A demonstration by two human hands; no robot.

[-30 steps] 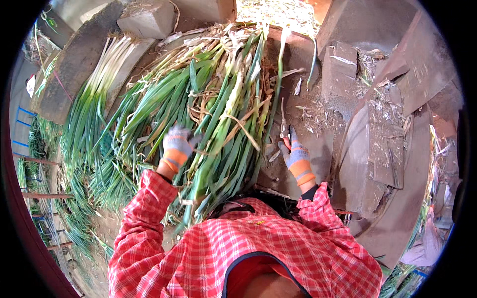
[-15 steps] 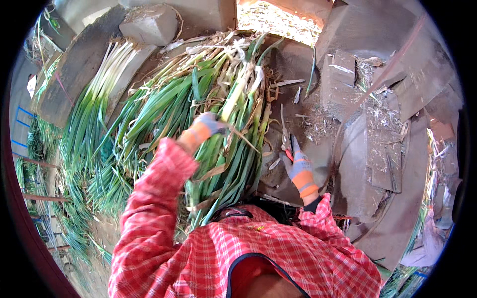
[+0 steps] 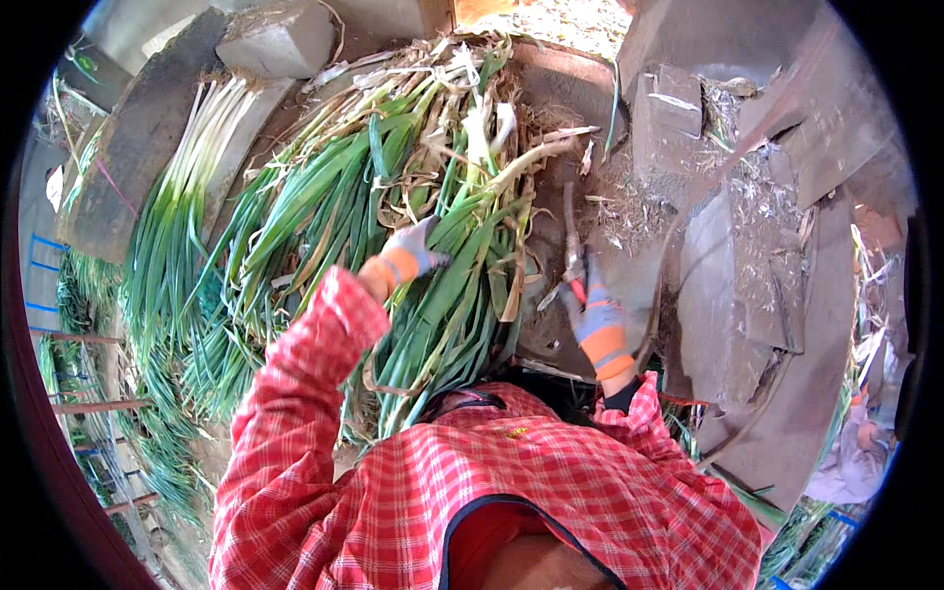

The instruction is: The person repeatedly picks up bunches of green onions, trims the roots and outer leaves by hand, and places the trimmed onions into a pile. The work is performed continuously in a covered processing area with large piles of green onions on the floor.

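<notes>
A long green onion (image 3: 523, 165) lies slantwise over a heap of unpeeled green onions (image 3: 329, 197), its pale stalk pointing toward the far right. My gloved left hand (image 3: 413, 252) is closed around its green leaves. In my gloved right hand (image 3: 598, 323), right of the heap, is a tool with a red handle and a long thin tip, which looks like an air blow gun (image 3: 573, 258). The fingers wrap its handle, and its tip points away from me, apart from the onion. Motion smears the right fingertips.
Cleaned green onions with white stalks (image 3: 205, 138) lie at the left against a board (image 3: 147, 147). A stone block (image 3: 277, 41) stands behind them. A hose (image 3: 664, 285) runs along the right, beside dirt-covered slabs (image 3: 703, 305). Another person (image 3: 854, 457) is at the far right.
A green onion with its pale stalk to the far right now shows in my left hand, where dry leaf strips were before. My right hand still grips the tool. The whole view has shifted slightly.
</notes>
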